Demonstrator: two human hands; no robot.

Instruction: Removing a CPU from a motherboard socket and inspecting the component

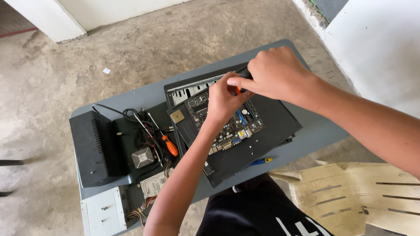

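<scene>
Orange-handled screwdriver (239, 89), one, is gripped by the right hand (275, 72) and steadied by the left hand (223, 102) over one motherboard (227, 122); a second screwdriver (168, 144) lies on the grey surface (315, 131).

Bare concrete floor (175, 39), stained and scuffed, small white scrap lying on it. White walls (380, 43) at top left and right. Grey tabletop (315, 135) with rounded corners in the middle. Cream plastic chair (363, 196) at lower right. Flat daylight, soft shadows.
</scene>
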